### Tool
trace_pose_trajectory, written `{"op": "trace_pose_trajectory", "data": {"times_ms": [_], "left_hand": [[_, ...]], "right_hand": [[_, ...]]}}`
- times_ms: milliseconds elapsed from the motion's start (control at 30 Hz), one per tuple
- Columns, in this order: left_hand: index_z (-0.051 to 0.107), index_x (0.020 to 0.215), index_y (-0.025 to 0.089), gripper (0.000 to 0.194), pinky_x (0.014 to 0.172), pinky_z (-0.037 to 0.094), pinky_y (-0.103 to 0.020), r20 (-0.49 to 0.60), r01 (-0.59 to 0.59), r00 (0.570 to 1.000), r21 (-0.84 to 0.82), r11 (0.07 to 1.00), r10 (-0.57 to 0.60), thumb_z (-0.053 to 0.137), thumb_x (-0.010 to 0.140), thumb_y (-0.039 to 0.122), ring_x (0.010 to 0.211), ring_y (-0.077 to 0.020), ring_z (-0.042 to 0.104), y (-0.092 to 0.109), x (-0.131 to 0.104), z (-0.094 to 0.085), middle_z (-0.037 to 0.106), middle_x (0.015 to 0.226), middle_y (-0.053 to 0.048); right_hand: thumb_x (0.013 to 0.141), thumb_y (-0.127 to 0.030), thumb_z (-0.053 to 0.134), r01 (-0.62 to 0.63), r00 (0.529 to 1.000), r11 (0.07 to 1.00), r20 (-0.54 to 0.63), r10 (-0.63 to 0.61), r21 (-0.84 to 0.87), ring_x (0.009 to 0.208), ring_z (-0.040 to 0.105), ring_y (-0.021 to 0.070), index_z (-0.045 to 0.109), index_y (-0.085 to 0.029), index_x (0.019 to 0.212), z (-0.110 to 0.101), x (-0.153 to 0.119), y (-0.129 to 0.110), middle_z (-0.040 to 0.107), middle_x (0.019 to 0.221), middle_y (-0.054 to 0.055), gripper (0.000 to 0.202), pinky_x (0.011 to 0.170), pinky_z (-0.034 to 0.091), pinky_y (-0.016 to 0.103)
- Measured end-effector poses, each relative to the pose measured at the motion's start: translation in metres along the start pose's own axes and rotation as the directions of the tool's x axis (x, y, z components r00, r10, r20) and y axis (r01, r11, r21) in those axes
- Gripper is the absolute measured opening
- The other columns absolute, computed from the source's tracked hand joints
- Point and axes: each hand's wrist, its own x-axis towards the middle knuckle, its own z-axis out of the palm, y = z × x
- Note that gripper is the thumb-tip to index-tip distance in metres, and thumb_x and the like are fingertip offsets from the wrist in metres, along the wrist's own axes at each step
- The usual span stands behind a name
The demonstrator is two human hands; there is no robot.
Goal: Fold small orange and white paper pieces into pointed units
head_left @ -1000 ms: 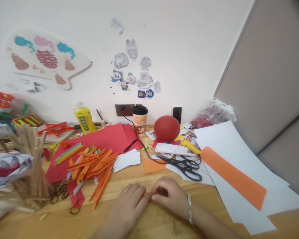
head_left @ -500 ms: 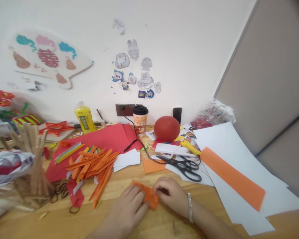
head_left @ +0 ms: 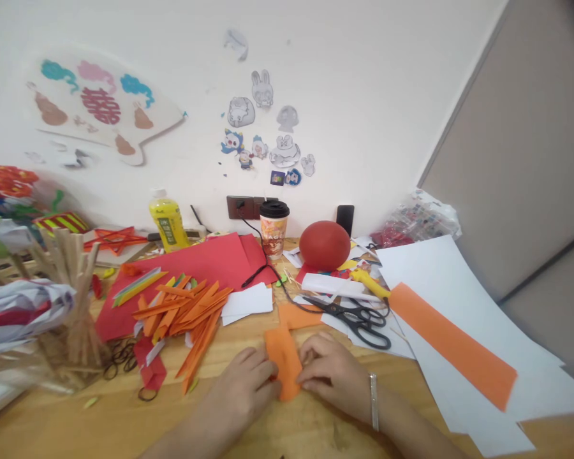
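Observation:
A small rectangle of orange paper (head_left: 284, 362) lies upright before me at the front of the wooden table, between both hands. My left hand (head_left: 249, 382) has its fingers curled onto the paper's left edge. At the right edge, my right hand (head_left: 332, 377) pinches the paper between thumb and fingers; a sparkling bracelet circles that wrist. Just behind the hands is another orange paper piece (head_left: 300, 315). Black-handled scissors (head_left: 358, 319) rest to the right of it. A heap of folded orange paper strips (head_left: 186, 309) lies to the left.
Red paper sheets (head_left: 205, 258) and a yellow bottle (head_left: 168, 222) stand back left. A lidded cup (head_left: 273, 231) and a red balloon (head_left: 324, 245) are behind. White sheets (head_left: 421, 274) carry a long orange strip (head_left: 454, 344) at right. Wooden sticks (head_left: 79, 299) stand at left.
The orange paper between my hands has turned more upright and lies flatter, with more of it showing. My hands have moved slightly apart to its two side edges. The view has shifted a little.

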Motion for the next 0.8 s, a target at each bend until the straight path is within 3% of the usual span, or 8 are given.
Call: {"op": "trace_pose_trajectory", "data": {"times_ms": [133,300,467,600,800], "left_hand": [[0.059,0.085,0.019,0.03,0.076,0.038,-0.031,0.042,-0.003,0.999,-0.113,0.994,0.008,0.031,0.096,0.017,0.077,-0.0152,0.049,-0.005,0.0,-0.005,0.06,0.078,-0.002],[0.061,0.081,0.021,0.023,0.081,0.038,-0.031,0.092,0.016,0.996,-0.234,0.972,0.006,0.042,0.093,0.023,0.083,-0.0163,0.05,-0.009,0.002,-0.01,0.061,0.083,-0.002],[0.063,0.079,0.021,0.012,0.075,0.039,-0.029,0.091,0.181,0.983,-0.31,0.934,-0.16,0.054,0.087,0.022,0.081,-0.0162,0.052,-0.006,0.005,-0.003,0.061,0.081,-0.001],[0.062,0.072,0.019,0.012,0.071,0.04,-0.028,0.08,0.306,0.952,-0.291,0.907,-0.296,0.057,0.083,0.017,0.078,-0.0163,0.052,0.0,0.007,0.006,0.06,0.076,-0.001],[0.059,0.069,0.019,0.012,0.07,0.04,-0.028,0.074,0.37,0.929,-0.235,0.899,-0.363,0.058,0.079,0.013,0.076,-0.0162,0.052,0.005,0.012,0.009,0.058,0.074,0.0]], "right_hand": [[0.08,-0.02,0.063,0.072,0.993,0.997,0.087,-0.075,0.034,0.082,0.053,0.0166,0.069,-0.024,0.074,-0.005,0.002,-0.003,0.064,0.082,0.002,0.009,0.073,0.042,0.03],[0.079,-0.026,0.066,0.018,0.992,0.996,0.12,-0.028,0.09,0.076,0.054,0.0153,0.064,-0.022,0.074,-0.001,0.005,0.002,0.066,0.076,0.0,0.007,0.076,0.04,0.03],[0.067,-0.027,0.077,-0.106,0.993,0.987,0.059,0.1,0.119,0.078,0.053,0.0161,0.06,-0.02,0.067,0.005,0.007,0.006,0.061,0.074,-0.001,0.018,0.074,0.04,0.029],[0.069,-0.023,0.074,-0.187,0.982,0.974,0.059,0.18,0.128,0.082,0.052,0.0163,0.06,-0.02,0.065,0.007,0.007,0.002,0.058,0.077,-0.001,0.016,0.077,0.039,0.029],[0.066,-0.01,0.069,-0.255,0.967,0.963,0.028,0.254,0.086,0.082,0.05,0.0172,0.056,-0.019,0.061,0.011,0.008,-0.005,0.055,0.075,-0.001,0.017,0.077,0.038,0.031]]}}
